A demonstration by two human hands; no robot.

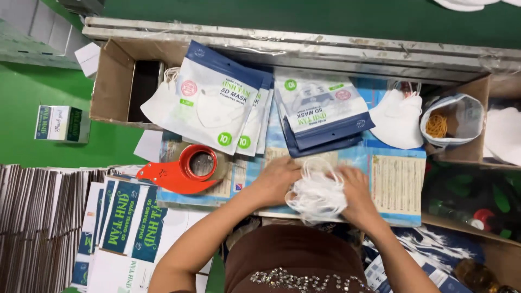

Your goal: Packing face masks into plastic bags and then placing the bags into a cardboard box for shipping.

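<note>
Landmark for this record: the stack of white face masks (317, 195), which lay at the near edge of the tabletop (399, 182), directly before the person.

Far left of the stack, on the green floor (21, 108), stood a small carton (61, 123). Below it, bundles of flattened cartons (38, 217) stood on edge, and printed blue-and-white carton blanks (127, 228) lay just left of the person's arm. Left of the stack and near it rested an orange tape dispenser (182, 169). Behind that, an open cardboard box (116, 81) adjoined a fanned pile of white-and-blue mask pouches (214, 100).

The left hand (277, 179) pressed on the stack's left side, its grip curled about the masks. The right hand (355, 190) covered the right side, its grip likewise closed on the masks. Ear loops (317, 165) showed above the stack between the hands.

Directly behind the stack lay a second pile of pouches (323, 111), blue backs downmost. Right of that pile lay loose white masks (399, 119), then a bag of rubber bands (450, 125) at the far right.

Judgement: the hands appeared to be squaring the masks into one bundle. To do this well, both grips should press evenly from either side, edges aligned flush, with stray ear loops tucked in so none snag. Uneven pressure would likely let the soft stack splay.
</note>
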